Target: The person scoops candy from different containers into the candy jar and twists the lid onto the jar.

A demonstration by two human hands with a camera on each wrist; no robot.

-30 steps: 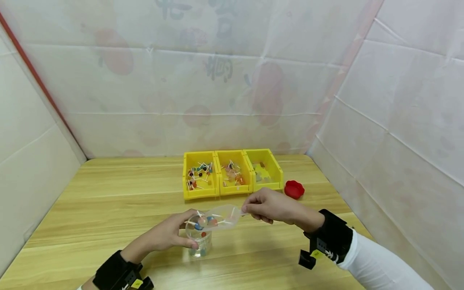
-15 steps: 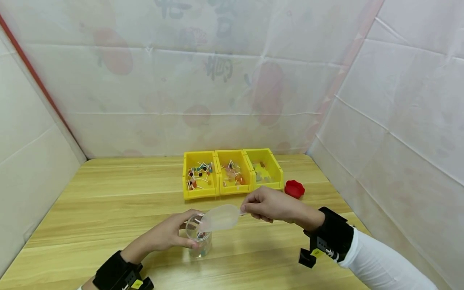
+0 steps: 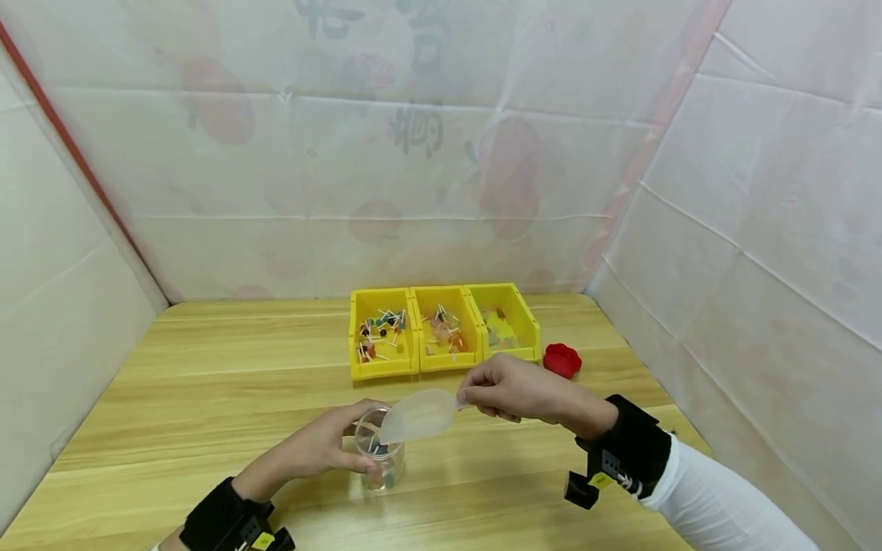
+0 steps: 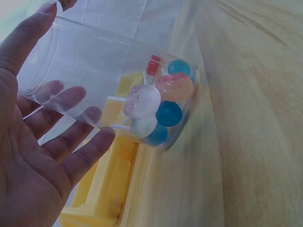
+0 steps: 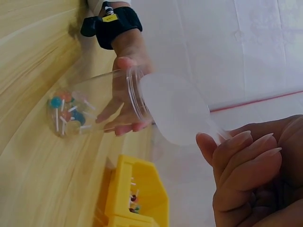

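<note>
My left hand (image 3: pixel 320 444) grips a clear plastic jar (image 3: pixel 387 472) near its mouth, thumb on one side and fingers round the other. The jar stands upright on the table, with small lollipops (image 4: pixel 142 101) in pink, blue, orange and pale colours at its bottom. My right hand (image 3: pixel 513 389) pinches the handle of a translucent white scoop (image 3: pixel 419 415). The scoop tips over the jar's mouth, its end right at the rim (image 5: pixel 137 94). No lollipops show on the scoop in the head view.
Three yellow bins stand in a row behind the hands. The left bin (image 3: pixel 354 337) and middle bin (image 3: pixel 451 361) hold lollipops; the right bin (image 3: pixel 511 355) holds a few pale pieces. A red flower-shaped lid or dish (image 3: pixel 562 360) lies to their right.
One second ago several lollipops lay on the scoop over the jar; they have slid down into the jar. The scoop has tipped a little more, while both hands have stayed in place.
</note>
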